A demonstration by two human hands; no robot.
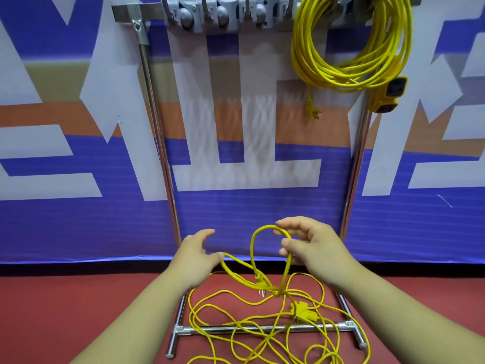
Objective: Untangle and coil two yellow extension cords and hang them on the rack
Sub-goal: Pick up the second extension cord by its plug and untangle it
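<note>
One yellow extension cord (338, 56) hangs coiled on the rack's grey hook bar (225, 14) at the top right, its socket block (393, 90) and plug (312, 111) dangling below. A second yellow cord (236, 316) lies tangled on the red floor over the rack's base bar (262, 328). My right hand (312, 243) pinches a raised loop of this cord between thumb and fingers. My left hand (194, 256) has its fingers spread, with a strand running against the thumb. The loose cord's plug (259, 286) hangs near a knot, and its socket (301, 311) lies on the floor.
The rack's two chrome uprights (157, 132) (357, 158) stand in front of a blue, white and orange banner wall (249, 153). Several unused grey hooks sit on the left part of the top bar. Red floor (65, 311) spreads left and right of the base.
</note>
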